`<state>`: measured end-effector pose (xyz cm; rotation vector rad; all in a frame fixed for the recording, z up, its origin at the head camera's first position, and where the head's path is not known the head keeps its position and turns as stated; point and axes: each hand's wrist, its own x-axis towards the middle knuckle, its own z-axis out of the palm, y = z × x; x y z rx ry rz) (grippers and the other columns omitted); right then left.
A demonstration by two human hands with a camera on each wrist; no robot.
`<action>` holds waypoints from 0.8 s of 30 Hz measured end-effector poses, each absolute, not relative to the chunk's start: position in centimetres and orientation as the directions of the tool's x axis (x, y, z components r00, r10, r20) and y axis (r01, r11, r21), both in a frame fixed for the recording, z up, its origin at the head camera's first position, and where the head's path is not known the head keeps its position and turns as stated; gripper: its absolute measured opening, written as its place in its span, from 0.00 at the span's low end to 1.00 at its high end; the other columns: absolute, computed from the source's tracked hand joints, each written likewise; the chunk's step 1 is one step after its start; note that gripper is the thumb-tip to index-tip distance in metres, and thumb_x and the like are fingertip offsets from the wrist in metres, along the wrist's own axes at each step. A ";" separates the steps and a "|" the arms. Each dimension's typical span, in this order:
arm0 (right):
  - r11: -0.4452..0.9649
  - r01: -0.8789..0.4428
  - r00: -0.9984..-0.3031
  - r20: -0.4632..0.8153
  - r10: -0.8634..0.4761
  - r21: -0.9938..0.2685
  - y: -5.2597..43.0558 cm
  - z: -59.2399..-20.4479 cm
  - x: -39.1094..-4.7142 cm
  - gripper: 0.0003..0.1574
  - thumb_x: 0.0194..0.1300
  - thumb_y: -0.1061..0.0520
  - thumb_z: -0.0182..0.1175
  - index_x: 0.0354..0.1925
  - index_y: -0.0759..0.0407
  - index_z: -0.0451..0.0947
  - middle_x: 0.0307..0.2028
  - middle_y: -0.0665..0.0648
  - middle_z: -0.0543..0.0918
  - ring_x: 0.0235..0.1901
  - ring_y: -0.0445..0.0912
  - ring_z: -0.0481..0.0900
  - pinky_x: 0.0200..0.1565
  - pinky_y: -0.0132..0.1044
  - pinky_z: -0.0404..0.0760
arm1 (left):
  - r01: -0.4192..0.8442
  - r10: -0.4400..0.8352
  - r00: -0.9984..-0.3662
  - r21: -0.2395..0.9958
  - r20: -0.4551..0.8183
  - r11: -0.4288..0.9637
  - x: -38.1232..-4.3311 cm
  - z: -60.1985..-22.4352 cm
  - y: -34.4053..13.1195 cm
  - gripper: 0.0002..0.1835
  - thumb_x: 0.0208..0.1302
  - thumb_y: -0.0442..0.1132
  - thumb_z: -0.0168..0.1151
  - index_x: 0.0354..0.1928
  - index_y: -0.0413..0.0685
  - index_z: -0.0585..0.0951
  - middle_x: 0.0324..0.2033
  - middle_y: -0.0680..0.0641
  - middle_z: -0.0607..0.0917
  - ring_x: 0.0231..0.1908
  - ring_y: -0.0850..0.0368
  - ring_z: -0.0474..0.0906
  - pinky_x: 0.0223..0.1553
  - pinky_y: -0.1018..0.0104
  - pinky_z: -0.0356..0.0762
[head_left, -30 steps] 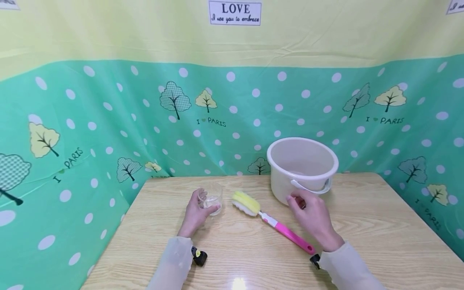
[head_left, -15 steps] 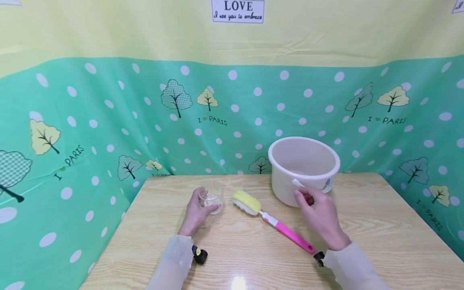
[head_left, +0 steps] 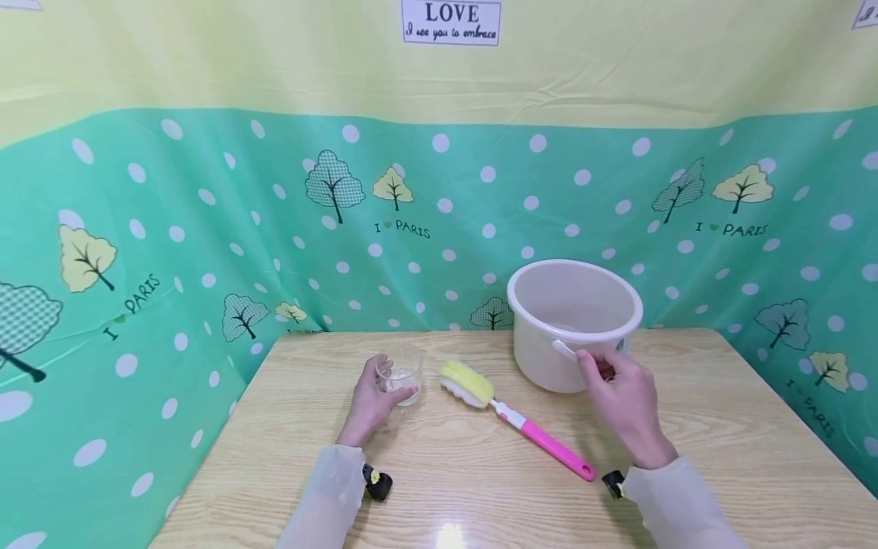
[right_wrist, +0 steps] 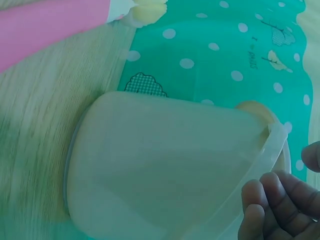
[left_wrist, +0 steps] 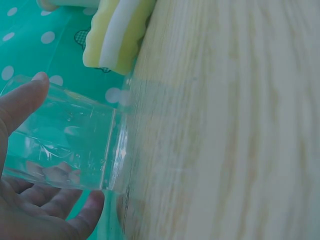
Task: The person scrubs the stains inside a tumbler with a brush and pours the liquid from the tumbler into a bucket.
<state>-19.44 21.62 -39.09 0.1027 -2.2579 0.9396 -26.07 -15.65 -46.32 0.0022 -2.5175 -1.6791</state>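
Observation:
My left hand (head_left: 370, 400) grips a clear drinking glass (head_left: 405, 377) from its left side, with the thumb across the front and the fingers behind it. In the left wrist view the base of the glass (left_wrist: 75, 135) is right at the table surface. My right hand (head_left: 626, 400) is in front of the white handle (head_left: 564, 349) of a pale bucket (head_left: 542, 358), its fingers loosely bent. Its thumb stands apart from the fingertips (right_wrist: 254, 192) in the right wrist view, where they overlap the handle strap (right_wrist: 272, 145).
A bottle brush with a yellow-and-white sponge head (head_left: 468, 383) and a pink handle (head_left: 549, 444) lies diagonally between the hands on the wooden table (head_left: 425, 488). Behind the table hangs a green dotted curtain (head_left: 384, 290), close to the back of the bucket.
My right hand has moved to the right along the bucket's handle, covering more of its right part. The left hand and the glass have stayed put; the head view has shifted slightly.

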 end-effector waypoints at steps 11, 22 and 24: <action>0.733 -0.232 -0.745 0.602 0.289 -0.639 23.0 -39.0 -20.1 0.19 0.69 0.47 0.56 0.33 0.60 0.83 0.24 0.54 0.80 0.24 0.45 0.72 0.24 0.26 0.70 | 0.062 -0.066 -0.993 0.924 0.094 0.376 -26.2 -46.3 -15.7 0.51 0.49 0.44 0.76 0.71 0.46 0.57 0.65 0.40 0.68 0.64 0.40 0.63 0.64 0.49 0.63; 0.713 -0.148 -0.739 0.556 0.381 -0.686 24.5 -38.9 -20.2 0.25 0.68 0.43 0.55 0.36 0.64 0.83 0.27 0.60 0.82 0.28 0.47 0.74 0.28 0.28 0.69 | 0.062 -0.060 -0.994 0.924 0.091 0.378 -26.1 -46.4 -15.7 0.50 0.49 0.44 0.76 0.71 0.47 0.57 0.66 0.40 0.67 0.64 0.40 0.62 0.63 0.49 0.63; 0.707 -0.143 -0.739 0.550 0.389 -0.693 24.7 -38.9 -20.3 0.25 0.68 0.43 0.55 0.37 0.64 0.83 0.28 0.60 0.82 0.28 0.46 0.74 0.29 0.28 0.69 | 0.062 -0.060 -0.994 0.925 0.091 0.376 -26.1 -46.4 -15.7 0.50 0.49 0.44 0.76 0.71 0.47 0.57 0.66 0.40 0.67 0.64 0.40 0.62 0.63 0.49 0.63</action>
